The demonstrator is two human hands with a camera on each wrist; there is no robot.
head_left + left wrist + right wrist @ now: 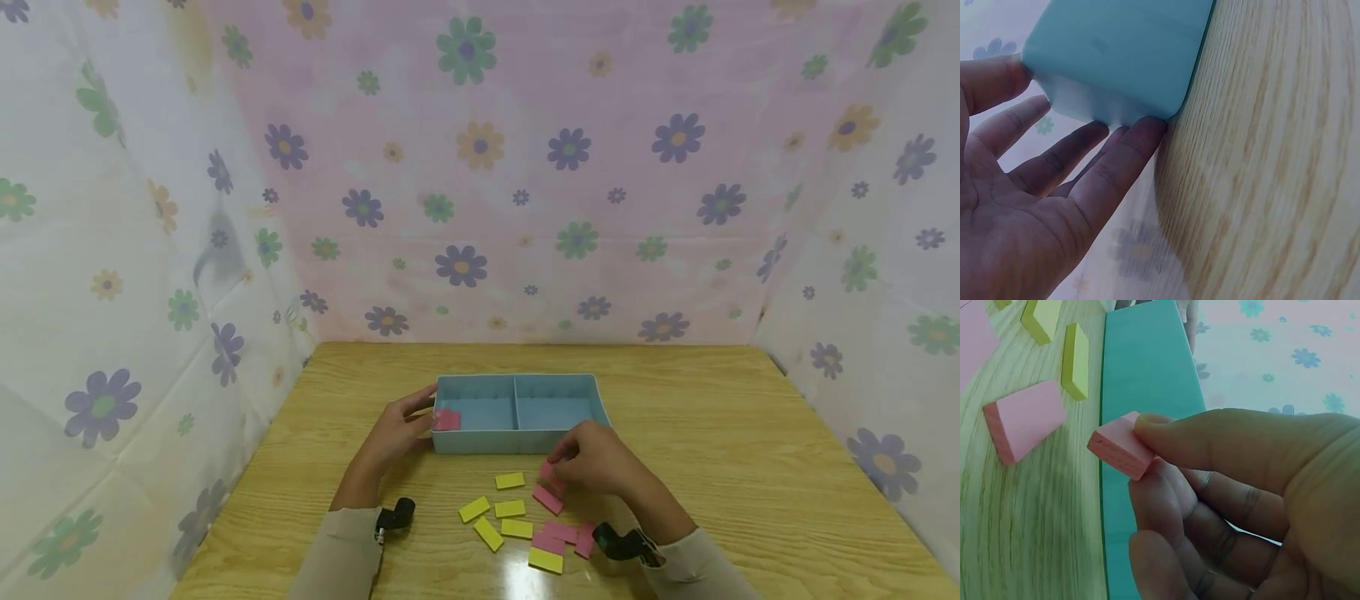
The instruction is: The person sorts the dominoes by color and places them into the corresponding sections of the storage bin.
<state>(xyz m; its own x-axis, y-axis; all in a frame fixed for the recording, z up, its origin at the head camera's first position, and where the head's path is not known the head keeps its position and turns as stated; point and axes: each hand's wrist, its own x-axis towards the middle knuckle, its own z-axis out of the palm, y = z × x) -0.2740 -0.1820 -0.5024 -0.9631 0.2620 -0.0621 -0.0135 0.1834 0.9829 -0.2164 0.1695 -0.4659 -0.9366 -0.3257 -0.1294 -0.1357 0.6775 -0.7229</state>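
Observation:
A pale blue box [480, 442] with two compartments sits on the table. One or more pink blocks [447, 420] lie at the left end of its left compartment; the right compartment shows only its bare floor. My left hand [392, 435] touches the box's left end with its fingertips, the fingers spread and mostly straight in the left wrist view. Between thumb and fingers my right hand [597, 458] pinches a flat pink block [1121, 445], held just in front of the box's front wall. Below it another pink block [548, 500] lies on the wood.
Several yellow blocks [510, 508] are scattered on the wooden table [675, 400] in front of the box. Nearer me lie more pink blocks [561, 532], some touching, with a yellow block [545, 560] against them. Flowered cloth [525, 250] hangs behind and at both sides.

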